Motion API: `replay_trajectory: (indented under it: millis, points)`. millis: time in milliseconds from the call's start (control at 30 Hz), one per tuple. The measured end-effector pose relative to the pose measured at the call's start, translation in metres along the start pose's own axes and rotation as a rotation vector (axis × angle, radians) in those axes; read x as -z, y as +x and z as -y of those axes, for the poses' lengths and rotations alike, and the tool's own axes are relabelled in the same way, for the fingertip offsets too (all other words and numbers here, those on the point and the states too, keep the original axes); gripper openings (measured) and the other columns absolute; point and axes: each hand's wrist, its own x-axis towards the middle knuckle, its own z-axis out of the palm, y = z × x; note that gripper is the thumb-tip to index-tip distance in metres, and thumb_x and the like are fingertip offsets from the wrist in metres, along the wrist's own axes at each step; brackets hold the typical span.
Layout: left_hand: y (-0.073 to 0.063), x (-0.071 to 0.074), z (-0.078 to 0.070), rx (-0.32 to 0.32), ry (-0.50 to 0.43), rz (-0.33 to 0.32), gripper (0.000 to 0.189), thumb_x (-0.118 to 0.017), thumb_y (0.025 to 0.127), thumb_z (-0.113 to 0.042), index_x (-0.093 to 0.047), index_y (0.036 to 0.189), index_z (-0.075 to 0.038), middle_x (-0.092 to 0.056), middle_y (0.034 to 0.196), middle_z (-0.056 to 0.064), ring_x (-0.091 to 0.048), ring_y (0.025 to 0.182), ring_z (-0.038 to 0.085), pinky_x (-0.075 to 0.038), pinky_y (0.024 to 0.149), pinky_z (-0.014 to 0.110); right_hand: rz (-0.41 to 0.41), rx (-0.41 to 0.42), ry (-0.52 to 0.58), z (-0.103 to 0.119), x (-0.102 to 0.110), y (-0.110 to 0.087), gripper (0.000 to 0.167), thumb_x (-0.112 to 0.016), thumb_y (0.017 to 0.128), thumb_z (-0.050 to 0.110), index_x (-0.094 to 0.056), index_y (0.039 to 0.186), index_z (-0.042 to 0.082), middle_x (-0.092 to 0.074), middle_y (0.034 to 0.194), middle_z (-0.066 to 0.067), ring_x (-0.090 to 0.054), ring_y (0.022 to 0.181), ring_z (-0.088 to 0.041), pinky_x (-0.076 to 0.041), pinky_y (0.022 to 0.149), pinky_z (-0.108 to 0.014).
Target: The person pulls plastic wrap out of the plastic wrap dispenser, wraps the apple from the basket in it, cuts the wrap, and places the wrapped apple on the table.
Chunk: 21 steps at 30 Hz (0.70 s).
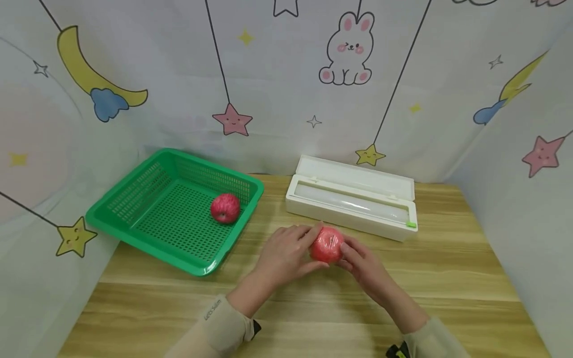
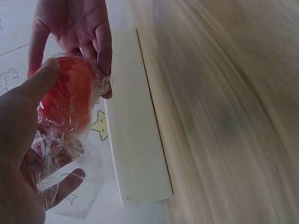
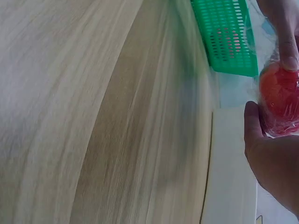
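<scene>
A film-wrapped red apple (image 1: 328,246) is held in front of the white cling-film dispenser (image 1: 349,220), gripped on either side by the left hand (image 1: 287,251) and the right hand (image 1: 368,271), their fingers partly curled round it. A second apple (image 1: 225,208) is contained in the green plastic basket (image 1: 174,219).

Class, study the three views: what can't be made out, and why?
Wrapped apple, right wrist view: right part cut off by the right edge.
Green basket, right wrist view: upper part cut off by the top edge.
Film roll, head view: underside hidden by the white box.
Right hand, head view: some fingertips hidden behind the wrapped apple.
Table, left wrist view: grain blurred.
</scene>
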Motion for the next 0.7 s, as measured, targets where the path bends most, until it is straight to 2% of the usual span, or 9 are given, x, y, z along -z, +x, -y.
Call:
replay_trajectory:
  millis: [233,433,567,700]
  points:
    - [-0.001,-0.001,-0.002,-0.012,0.048,0.003,0.087,-0.081,0.086,-0.066,-0.058,0.153,-0.016,-0.072,0.132,0.003,-0.071,0.117,0.022,-0.059,0.098,0.042,-0.056,-0.039,-0.003,-0.002,-0.002,0.006,0.058,-0.054,0.113,0.019,-0.035,0.159,-0.01,-0.041,0.16,-0.028,-0.064,0.122,-0.011,-0.055,0.105,-0.025]
    - [-0.001,-0.002,0.001,-0.029,0.074,-0.005,0.088,-0.085,0.084,-0.063,-0.058,0.153,-0.017,-0.073,0.133,0.001,-0.072,0.116,0.021,-0.058,0.1,0.042,-0.102,0.005,0.026,-0.004,-0.005,0.01,0.053,-0.053,0.111,0.013,-0.039,0.155,-0.013,-0.048,0.151,-0.027,-0.065,0.118,-0.009,-0.056,0.102,-0.024]
    - [-0.005,-0.002,0.004,-0.033,0.057,-0.006,0.086,-0.087,0.084,-0.057,-0.057,0.154,-0.016,-0.072,0.136,0.002,-0.072,0.117,0.022,-0.058,0.101,0.042,-0.125,0.004,0.045,-0.005,-0.004,0.01,0.052,-0.052,0.11,0.011,-0.039,0.154,-0.014,-0.05,0.148,-0.024,-0.064,0.117,-0.008,-0.056,0.102,-0.024]
    - [-0.01,-0.002,0.008,-0.021,0.015,-0.025,0.077,-0.086,0.089,-0.049,-0.058,0.153,-0.015,-0.07,0.14,0.003,-0.07,0.122,0.023,-0.057,0.104,0.045,-0.157,-0.011,0.042,-0.004,-0.001,0.009,0.052,-0.052,0.11,0.012,-0.04,0.154,-0.013,-0.05,0.146,-0.022,-0.064,0.114,-0.007,-0.056,0.1,-0.022]
